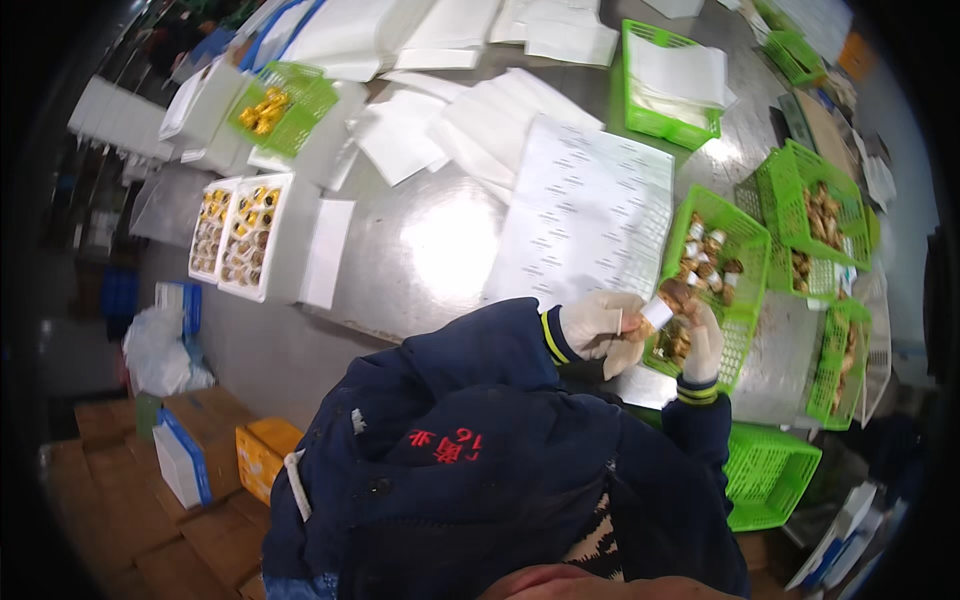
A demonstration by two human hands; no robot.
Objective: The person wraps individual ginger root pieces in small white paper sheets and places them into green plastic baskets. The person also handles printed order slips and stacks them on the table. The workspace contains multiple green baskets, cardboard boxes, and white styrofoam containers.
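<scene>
Both my hands wear pale gloves with bare fingertips. My left hand (606, 330) grips the lower stem of a brown mushroom (677, 297) with a white paper band round it. Around its cap are the fingers of my right hand (703, 341). Beneath and behind them stands a green plastic basket (750, 300), holding several mushrooms (701, 259), many with white bands. Left of the basket lies a sheet of printed labels (585, 210) on the steel table (442, 247).
Green baskets of mushrooms (823, 214) stand at the right. White foam sheets (480, 127) and a green basket of papers (671, 131) lie farther back. Foam boxes (289, 240) with packed mushrooms stand at the left, near a green basket of yellow-wrapped items (262, 112). An empty green basket (772, 472) is below the table.
</scene>
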